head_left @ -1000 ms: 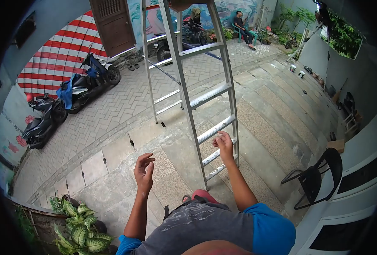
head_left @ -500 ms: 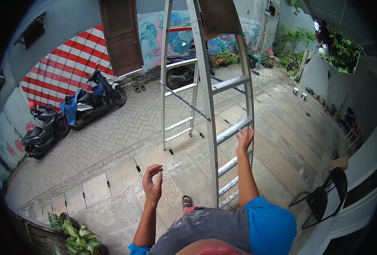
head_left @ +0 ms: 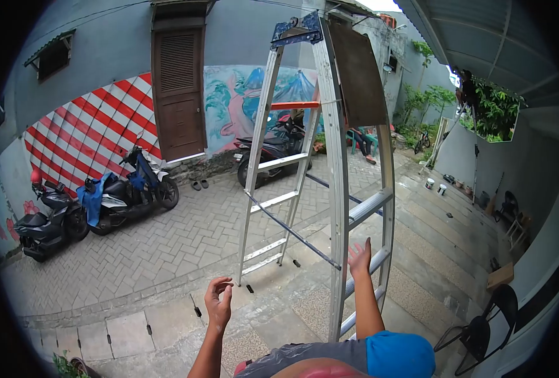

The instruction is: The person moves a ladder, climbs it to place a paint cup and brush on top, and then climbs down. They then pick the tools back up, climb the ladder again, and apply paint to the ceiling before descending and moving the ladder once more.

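An aluminium stepladder [head_left: 337, 170] stands spread open in front of me, with blue fittings at its top and a dark brown board [head_left: 357, 79] on its upper right side. My right hand [head_left: 359, 258] is open, palm up and fingers spread, close to the ladder's near rungs and overlapping them in this view. To the left of the ladder, my left hand [head_left: 218, 302] is raised in the air. Its fingers are loosely curved, the thumb is apart, and nothing is in it.
Two motorbikes [head_left: 131, 183] park along the left wall, and another motorbike [head_left: 260, 154] stands behind the ladder. A black chair [head_left: 481, 334] is at lower right. Farther back, one person [head_left: 363, 145] sits and another person [head_left: 466, 91] is up high at right.
The view has tilted up, bringing the ladder's top into sight and leaving most of the potted plant out. Both hands sit lower in the view and remain open.
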`<move>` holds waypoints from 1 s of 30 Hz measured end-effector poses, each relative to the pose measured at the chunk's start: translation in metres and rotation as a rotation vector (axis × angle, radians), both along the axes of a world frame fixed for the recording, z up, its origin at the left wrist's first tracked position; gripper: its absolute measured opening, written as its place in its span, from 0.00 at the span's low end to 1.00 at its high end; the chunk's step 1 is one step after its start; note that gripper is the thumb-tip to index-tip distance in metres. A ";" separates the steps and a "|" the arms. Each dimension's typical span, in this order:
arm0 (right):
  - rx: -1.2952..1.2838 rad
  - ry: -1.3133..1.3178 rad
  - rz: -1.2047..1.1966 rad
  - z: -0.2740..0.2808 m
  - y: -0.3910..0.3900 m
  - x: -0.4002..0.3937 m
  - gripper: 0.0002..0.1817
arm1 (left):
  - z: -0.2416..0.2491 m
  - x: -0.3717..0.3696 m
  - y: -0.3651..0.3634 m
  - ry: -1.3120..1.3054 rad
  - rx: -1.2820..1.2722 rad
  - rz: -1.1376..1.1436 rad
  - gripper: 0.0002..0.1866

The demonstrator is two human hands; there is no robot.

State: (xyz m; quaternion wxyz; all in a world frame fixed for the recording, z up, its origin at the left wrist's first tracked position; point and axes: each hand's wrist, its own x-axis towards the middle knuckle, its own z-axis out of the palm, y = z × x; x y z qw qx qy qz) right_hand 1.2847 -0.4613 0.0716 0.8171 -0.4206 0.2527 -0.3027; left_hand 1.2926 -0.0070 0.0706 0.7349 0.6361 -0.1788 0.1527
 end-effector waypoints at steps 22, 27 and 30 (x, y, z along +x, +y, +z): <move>-0.389 0.210 -0.392 0.001 -0.019 -0.012 0.34 | -0.039 0.293 -0.013 0.071 -0.098 -0.243 0.05; -0.244 0.101 -0.321 0.031 -0.001 -0.003 0.50 | -0.021 0.390 -0.047 0.087 -0.095 -0.258 0.09; -0.121 -0.144 -0.284 0.075 0.018 0.011 0.50 | 0.001 0.453 -0.077 0.080 -0.069 -0.257 0.09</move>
